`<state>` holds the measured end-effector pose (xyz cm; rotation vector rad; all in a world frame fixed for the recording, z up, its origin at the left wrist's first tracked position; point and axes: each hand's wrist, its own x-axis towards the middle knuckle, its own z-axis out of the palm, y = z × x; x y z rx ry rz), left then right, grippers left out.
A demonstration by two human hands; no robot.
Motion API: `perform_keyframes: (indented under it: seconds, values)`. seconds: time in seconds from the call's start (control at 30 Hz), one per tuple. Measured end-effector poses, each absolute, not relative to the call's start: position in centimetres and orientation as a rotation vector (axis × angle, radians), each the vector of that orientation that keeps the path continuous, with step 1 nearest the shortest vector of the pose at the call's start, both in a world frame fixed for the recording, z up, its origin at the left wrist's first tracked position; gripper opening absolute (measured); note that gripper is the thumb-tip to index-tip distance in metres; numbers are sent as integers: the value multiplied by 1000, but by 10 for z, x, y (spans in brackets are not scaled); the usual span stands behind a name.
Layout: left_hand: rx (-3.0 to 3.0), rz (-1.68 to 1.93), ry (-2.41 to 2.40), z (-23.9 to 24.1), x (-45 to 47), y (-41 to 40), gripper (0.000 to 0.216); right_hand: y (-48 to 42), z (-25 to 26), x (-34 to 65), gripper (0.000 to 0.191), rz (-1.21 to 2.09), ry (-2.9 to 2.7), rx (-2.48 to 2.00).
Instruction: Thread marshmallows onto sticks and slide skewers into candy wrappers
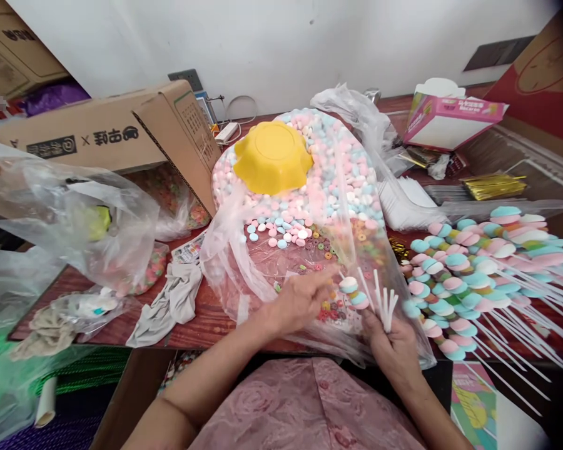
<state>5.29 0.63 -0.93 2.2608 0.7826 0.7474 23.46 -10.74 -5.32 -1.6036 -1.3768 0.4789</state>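
head view: right of the lower middle of the frame, the right hand (394, 344) has its fingers closed around white sticks (387, 306), and a short stack of pink, white and blue pieces (354, 292) sits just beside its thumb. the left hand (298, 306), at lower centre, points its index finger out over small coloured rings (328, 310); i cannot tell whether its fingertips pinch anything. at upper centre, a yellow bowl (273, 156) lies upside down on a heap of pastel pieces (351, 169). loaded skewers (469, 269) pile up at the right, and a grey cloth (169, 306) lies left of centre.
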Motion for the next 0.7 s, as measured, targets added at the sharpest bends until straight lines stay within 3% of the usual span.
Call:
perform_keyframes:
  seconds: [0.13,0.3,0.47,0.7]
  values:
    - [2537,429,905,-3,78,67,32,-106,-59,251,29,477,-1306,-1680]
    - [2677,156,679,-11,116,106,41,-112,-60,249,30,442,-1259,-1622]
    - [2641,120,647,-11,105,101,22,-115,-62,250,38,444,-1290,-1574]
    - [2400,349,831,-11,102,105,17,-114,-61,252,42,411,-1359,-1534]
